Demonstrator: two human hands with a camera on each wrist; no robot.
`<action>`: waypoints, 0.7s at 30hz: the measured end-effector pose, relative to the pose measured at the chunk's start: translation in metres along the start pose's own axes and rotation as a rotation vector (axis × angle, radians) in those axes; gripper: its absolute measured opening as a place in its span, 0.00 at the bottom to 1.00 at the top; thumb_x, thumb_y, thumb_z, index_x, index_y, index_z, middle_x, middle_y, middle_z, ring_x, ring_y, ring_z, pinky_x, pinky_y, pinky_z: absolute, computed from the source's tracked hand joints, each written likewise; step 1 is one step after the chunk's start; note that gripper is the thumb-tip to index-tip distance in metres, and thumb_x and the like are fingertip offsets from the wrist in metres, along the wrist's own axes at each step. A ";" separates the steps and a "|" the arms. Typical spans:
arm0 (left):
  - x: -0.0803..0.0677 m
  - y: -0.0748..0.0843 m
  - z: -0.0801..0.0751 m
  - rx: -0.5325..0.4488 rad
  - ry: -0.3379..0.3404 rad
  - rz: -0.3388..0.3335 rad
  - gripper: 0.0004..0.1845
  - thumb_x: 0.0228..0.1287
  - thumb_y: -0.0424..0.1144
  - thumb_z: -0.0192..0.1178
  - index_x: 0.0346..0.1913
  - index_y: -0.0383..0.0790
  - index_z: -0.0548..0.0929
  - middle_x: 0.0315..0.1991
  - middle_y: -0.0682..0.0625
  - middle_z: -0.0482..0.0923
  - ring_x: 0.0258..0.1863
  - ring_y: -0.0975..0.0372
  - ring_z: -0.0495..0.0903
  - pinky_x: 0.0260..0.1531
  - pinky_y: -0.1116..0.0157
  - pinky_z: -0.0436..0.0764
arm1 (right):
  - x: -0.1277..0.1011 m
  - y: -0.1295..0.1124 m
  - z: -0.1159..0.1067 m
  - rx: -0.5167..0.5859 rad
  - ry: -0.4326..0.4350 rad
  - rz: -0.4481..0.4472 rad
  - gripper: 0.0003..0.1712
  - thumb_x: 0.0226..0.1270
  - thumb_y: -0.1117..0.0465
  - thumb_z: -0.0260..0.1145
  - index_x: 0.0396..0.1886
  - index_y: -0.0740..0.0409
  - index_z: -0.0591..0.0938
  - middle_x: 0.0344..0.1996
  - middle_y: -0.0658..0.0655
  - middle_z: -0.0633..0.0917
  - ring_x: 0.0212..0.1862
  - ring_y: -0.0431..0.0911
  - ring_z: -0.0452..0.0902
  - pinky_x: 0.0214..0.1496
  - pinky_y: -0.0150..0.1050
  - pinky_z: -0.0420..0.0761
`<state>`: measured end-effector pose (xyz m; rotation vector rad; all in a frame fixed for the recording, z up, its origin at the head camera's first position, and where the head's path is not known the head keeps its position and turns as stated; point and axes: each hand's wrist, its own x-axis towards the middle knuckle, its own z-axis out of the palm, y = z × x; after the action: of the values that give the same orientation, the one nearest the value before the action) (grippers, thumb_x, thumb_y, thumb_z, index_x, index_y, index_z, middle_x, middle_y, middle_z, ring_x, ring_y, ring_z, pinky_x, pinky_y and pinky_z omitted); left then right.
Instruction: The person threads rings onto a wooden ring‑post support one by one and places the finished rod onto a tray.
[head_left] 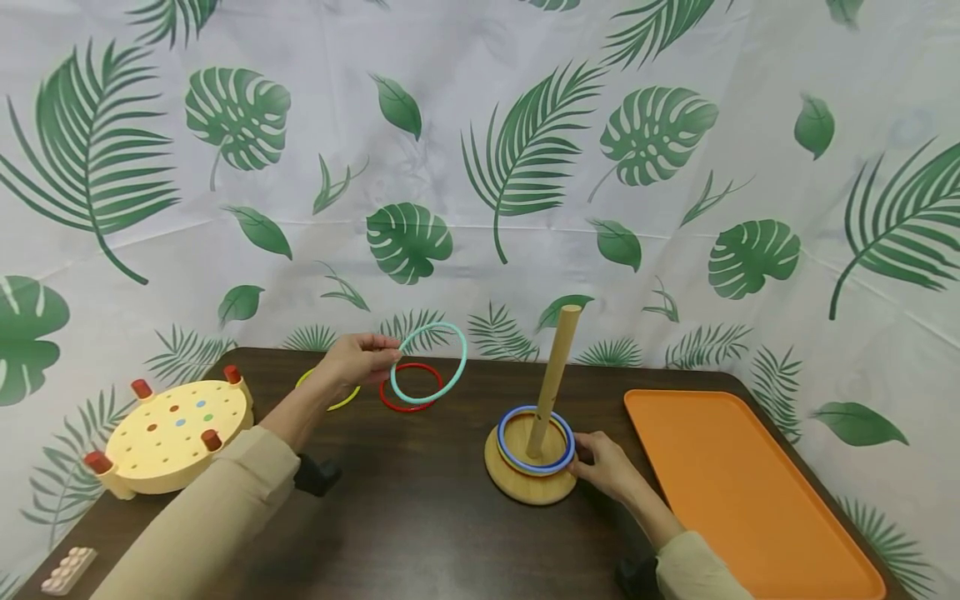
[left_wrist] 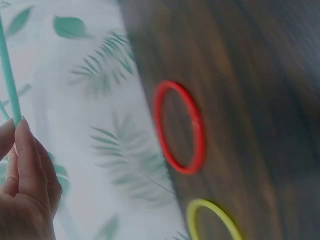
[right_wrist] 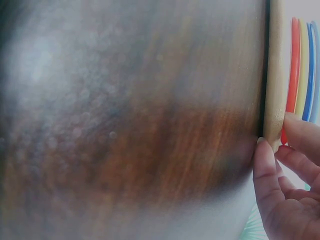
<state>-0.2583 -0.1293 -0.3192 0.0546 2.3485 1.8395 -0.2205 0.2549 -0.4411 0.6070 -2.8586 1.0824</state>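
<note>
- Fingers (left_wrist: 30, 160) and thumb of the person's left hand (head_left: 358, 360) are together, pinching the pale green ring (left_wrist: 9, 75) at one edge only; this probably leaves its opening unobstructed.
- Ring position: raised above the table (head_left: 420, 525), on edge rather than flat, left of the wooden post (head_left: 553, 383) and apart from it.
- Right hand (head_left: 603, 467): fingers clamp the rim of the round base (head_left: 528, 496) from both faces, presumably to steady it.
- Stacked rings (right_wrist: 294, 70), red, yellow, blue and pale blue, encircle the post low down; it likely stops them sliding off sideways.
- Red ring (left_wrist: 198, 130) and yellow ring (left_wrist: 191, 218): flat on the table near the left hand, apparently for easy reach.
- Orange tray (head_left: 750, 483): right of the base, seemingly clear of the work.
</note>
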 end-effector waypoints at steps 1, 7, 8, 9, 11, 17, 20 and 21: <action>0.000 0.005 0.002 -0.012 -0.006 0.001 0.20 0.65 0.34 0.59 0.57 0.27 0.73 0.33 0.55 0.78 0.31 0.70 0.79 0.37 0.71 0.83 | 0.000 0.000 0.000 0.001 0.002 -0.001 0.22 0.53 0.73 0.66 0.51 0.72 0.79 0.40 0.62 0.82 0.39 0.50 0.81 0.39 0.39 0.82; -0.005 0.033 0.018 -0.123 -0.046 0.042 0.21 0.64 0.34 0.60 0.57 0.28 0.73 0.35 0.54 0.77 0.29 0.69 0.80 0.35 0.72 0.83 | -0.002 -0.002 0.000 0.009 0.009 0.025 0.22 0.52 0.72 0.68 0.50 0.71 0.79 0.41 0.62 0.81 0.40 0.50 0.80 0.43 0.45 0.82; -0.006 0.037 0.021 -0.140 -0.056 0.056 0.20 0.64 0.34 0.60 0.56 0.28 0.73 0.35 0.54 0.77 0.29 0.69 0.80 0.36 0.72 0.83 | -0.002 -0.002 0.000 0.007 0.011 0.027 0.22 0.51 0.72 0.68 0.50 0.71 0.80 0.41 0.62 0.80 0.40 0.50 0.80 0.43 0.45 0.82; -0.007 0.042 0.024 -0.154 -0.066 0.069 0.20 0.64 0.34 0.60 0.56 0.28 0.73 0.35 0.54 0.77 0.29 0.69 0.80 0.37 0.71 0.83 | -0.002 -0.001 0.000 0.003 0.012 0.024 0.22 0.51 0.72 0.68 0.50 0.71 0.80 0.40 0.62 0.81 0.39 0.50 0.80 0.43 0.45 0.82; -0.009 0.050 0.030 -0.164 -0.084 0.089 0.19 0.64 0.34 0.60 0.56 0.29 0.73 0.35 0.53 0.77 0.30 0.68 0.80 0.39 0.70 0.83 | -0.001 -0.001 0.000 -0.005 0.012 0.006 0.22 0.52 0.72 0.67 0.49 0.71 0.80 0.40 0.62 0.82 0.39 0.50 0.80 0.42 0.44 0.82; -0.012 0.073 0.048 -0.151 -0.101 0.127 0.17 0.64 0.33 0.59 0.54 0.32 0.75 0.37 0.52 0.77 0.33 0.68 0.80 0.49 0.61 0.81 | -0.001 -0.001 0.000 -0.009 0.015 -0.008 0.21 0.51 0.72 0.68 0.49 0.71 0.80 0.40 0.62 0.82 0.39 0.50 0.81 0.42 0.45 0.82; -0.013 0.082 0.056 -0.147 -0.112 0.148 0.16 0.64 0.33 0.59 0.54 0.32 0.76 0.37 0.52 0.77 0.34 0.67 0.80 0.53 0.57 0.78 | -0.002 -0.001 0.000 -0.002 0.020 0.017 0.22 0.51 0.71 0.68 0.49 0.70 0.80 0.39 0.61 0.81 0.40 0.50 0.80 0.45 0.47 0.80; -0.013 0.084 0.059 -0.151 -0.117 0.154 0.16 0.64 0.33 0.59 0.54 0.32 0.76 0.38 0.52 0.77 0.35 0.67 0.80 0.54 0.56 0.78 | -0.002 -0.001 0.000 -0.002 0.022 0.025 0.22 0.51 0.71 0.68 0.49 0.70 0.80 0.39 0.60 0.81 0.40 0.50 0.79 0.46 0.48 0.80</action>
<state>-0.2430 -0.0540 -0.2498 0.3242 2.1747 2.0179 -0.2180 0.2545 -0.4407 0.5571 -2.8555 1.0830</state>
